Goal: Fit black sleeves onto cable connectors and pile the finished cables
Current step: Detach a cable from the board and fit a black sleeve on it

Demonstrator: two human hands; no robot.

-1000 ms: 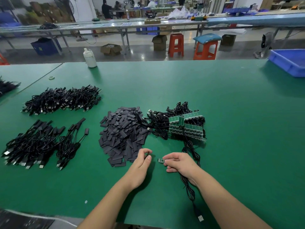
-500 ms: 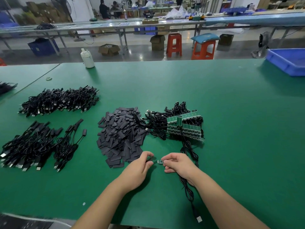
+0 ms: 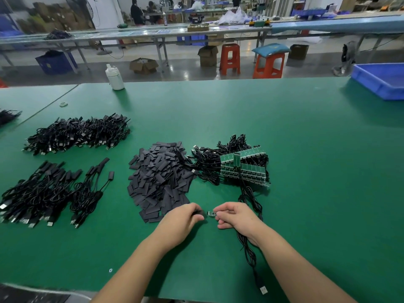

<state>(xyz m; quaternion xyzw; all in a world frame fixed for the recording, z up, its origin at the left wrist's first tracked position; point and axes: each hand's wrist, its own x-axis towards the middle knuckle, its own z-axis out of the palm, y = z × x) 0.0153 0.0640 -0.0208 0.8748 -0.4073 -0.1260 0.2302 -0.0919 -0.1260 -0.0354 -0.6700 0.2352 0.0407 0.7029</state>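
Green matting covers the workbench (image 3: pixel 306 171), and right at its near edge the small connector board (image 3: pixel 211 213) sits pinched in the right hand (image 3: pixel 237 217), thumb and forefinger curled on its end. Just left of the board, the left hand (image 3: pixel 182 219) pinches a black sleeve (image 3: pixel 200 212), its mouth almost touching the board's tip. From the board, its cable (image 3: pixel 248 250) trails under the right wrist toward the bench edge. Beyond the board lies the heap of loose sleeves (image 3: pixel 161 178), and to that heap's right the unfinished cables with green boards (image 3: pixel 242 167). Far left of the board, two piles of finished cables (image 3: pixel 43 193) spread out. Well beyond it stand a white bottle (image 3: pixel 114 78) and a blue bin (image 3: pixel 380 80).
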